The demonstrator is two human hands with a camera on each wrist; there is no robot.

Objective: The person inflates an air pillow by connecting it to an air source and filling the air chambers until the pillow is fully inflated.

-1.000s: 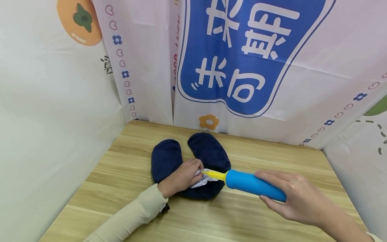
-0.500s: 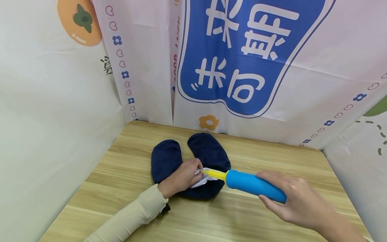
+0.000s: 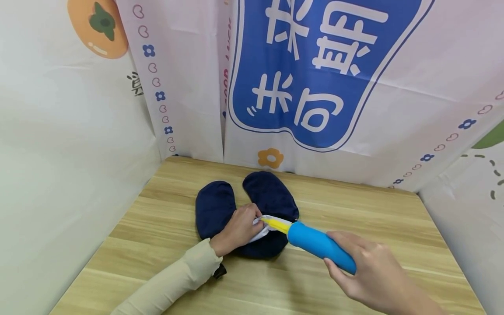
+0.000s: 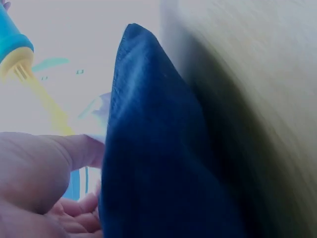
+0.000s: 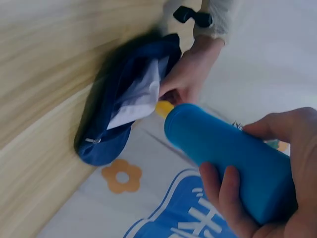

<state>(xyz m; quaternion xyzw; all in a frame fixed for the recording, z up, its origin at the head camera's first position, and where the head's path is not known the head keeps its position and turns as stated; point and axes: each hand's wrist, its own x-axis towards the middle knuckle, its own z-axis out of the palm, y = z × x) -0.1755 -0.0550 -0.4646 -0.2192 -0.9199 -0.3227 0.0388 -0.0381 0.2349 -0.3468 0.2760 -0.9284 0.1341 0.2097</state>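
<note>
A navy U-shaped neck pillow (image 3: pixel 271 194) lies on the wooden table, its curve towards me. White inner lining (image 5: pixel 136 99) shows through an opening in its cover, with a small zip pull (image 5: pixel 92 141) at one end. My left hand (image 3: pixel 241 225) pinches the white part at the tip of a yellow nozzle (image 3: pixel 278 225). That nozzle belongs to a blue hand pump (image 3: pixel 320 246), whose barrel my right hand (image 3: pixel 372 267) grips. In the left wrist view the navy fabric (image 4: pixel 153 129) fills the middle; the exact spot where nozzle meets lining is hidden by fingers.
The wooden tabletop (image 3: pixel 354 210) spreads around the pillow. Printed cloth walls (image 3: pixel 189 87) stand at its back and both sides. A small black piece (image 3: pixel 219 271) shows under the left sleeve (image 3: pixel 185 271).
My right hand has moved left and towards me, so the pump now slants more steeply. My left hand keeps its pinch at the nozzle tip. The head view has shifted slightly.
</note>
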